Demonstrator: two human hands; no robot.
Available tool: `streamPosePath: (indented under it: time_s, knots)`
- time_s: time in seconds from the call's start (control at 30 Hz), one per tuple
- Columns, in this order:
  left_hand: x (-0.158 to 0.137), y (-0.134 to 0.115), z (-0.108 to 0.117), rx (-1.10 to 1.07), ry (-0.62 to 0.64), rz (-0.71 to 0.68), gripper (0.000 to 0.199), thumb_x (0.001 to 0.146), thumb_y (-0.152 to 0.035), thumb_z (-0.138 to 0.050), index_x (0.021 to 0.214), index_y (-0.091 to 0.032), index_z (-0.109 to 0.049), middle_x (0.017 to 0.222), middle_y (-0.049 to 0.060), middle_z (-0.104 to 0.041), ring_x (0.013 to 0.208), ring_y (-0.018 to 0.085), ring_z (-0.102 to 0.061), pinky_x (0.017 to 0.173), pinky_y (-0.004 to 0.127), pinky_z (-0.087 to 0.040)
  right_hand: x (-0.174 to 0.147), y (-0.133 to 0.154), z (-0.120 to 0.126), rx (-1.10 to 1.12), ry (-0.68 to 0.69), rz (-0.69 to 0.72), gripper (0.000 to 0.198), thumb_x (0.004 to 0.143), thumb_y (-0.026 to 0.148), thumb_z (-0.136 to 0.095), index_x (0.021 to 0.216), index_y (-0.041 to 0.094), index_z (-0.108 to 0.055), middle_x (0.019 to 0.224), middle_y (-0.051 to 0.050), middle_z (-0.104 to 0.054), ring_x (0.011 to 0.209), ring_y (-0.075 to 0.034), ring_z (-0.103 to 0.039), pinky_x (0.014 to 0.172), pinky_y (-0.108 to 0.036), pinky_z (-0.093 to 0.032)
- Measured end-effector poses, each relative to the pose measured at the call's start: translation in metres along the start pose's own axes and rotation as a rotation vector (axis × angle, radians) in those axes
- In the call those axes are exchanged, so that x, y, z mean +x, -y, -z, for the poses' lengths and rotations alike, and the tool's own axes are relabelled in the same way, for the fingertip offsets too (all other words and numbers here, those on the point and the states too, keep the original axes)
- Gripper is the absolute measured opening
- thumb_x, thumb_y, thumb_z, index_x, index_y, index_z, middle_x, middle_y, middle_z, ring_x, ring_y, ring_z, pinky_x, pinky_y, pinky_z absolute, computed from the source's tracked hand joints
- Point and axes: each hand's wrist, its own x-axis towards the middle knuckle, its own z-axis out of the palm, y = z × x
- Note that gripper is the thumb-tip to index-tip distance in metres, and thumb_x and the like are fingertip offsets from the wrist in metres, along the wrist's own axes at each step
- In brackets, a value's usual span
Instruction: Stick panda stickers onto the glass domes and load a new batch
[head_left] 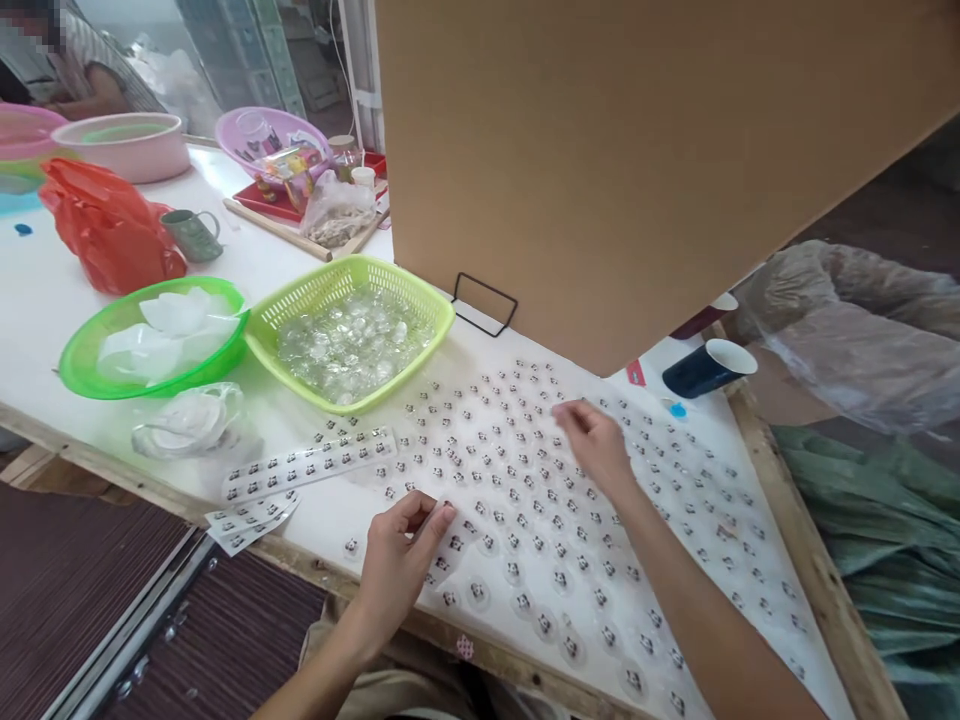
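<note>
My left hand (409,550) is over the table's near edge, thumb and forefinger pinched on a small panda sticker (448,506), mostly hidden by the fingers. Farther forward, my right hand (598,445) has its fingertips pressed together just above the tabletop; whatever they hold is too small to make out. Around both hands lie many clear round discs (560,578), spread in loose rows, each with a small black-and-white panda picture. A printed strip of panda stickers (311,464) rests left of my left hand, and a shorter sticker piece (253,522) overhangs the table edge.
A yellow-green basket (442,325) contains clear discs. Beside it are a green bowl (75,365) with white sheets, a red bag (112,230) and a mug (193,236). A large cardboard panel (637,170) stands behind; a dark cup (697,372) lies at right. A person (97,80) sits far left.
</note>
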Motion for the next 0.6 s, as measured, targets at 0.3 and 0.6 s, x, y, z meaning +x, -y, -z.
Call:
streamPosePath:
  time_s: [0.3,0.6]
  knots:
    - [-0.007,-0.004,-0.004,-0.069,0.04,0.025,0.027,0.09,-0.041,-0.061,0.084,-0.016,-0.064,0.069,0.0,-0.06,0.065,0.013,-0.052,0.059,0.021,-0.04,-0.114,0.083,-0.022,0.213,0.511,0.139,0.022,0.088,0.038,-0.061,0.076,0.021,-0.057,0.07,0.001,-0.059,0.067,-0.014,-0.052,0.064,-0.027,-0.042]
    - [-0.009,-0.004,-0.002,-0.161,0.042,0.063,0.031,0.09,-0.044,-0.059,0.078,-0.016,-0.059,0.063,-0.003,-0.05,0.057,0.011,-0.043,0.053,0.021,-0.033,-0.114,0.08,-0.028,0.229,0.462,0.195,0.019,0.092,0.038,-0.057,0.085,0.024,-0.066,0.076,-0.001,-0.063,0.068,-0.016,-0.054,0.061,-0.03,-0.043]
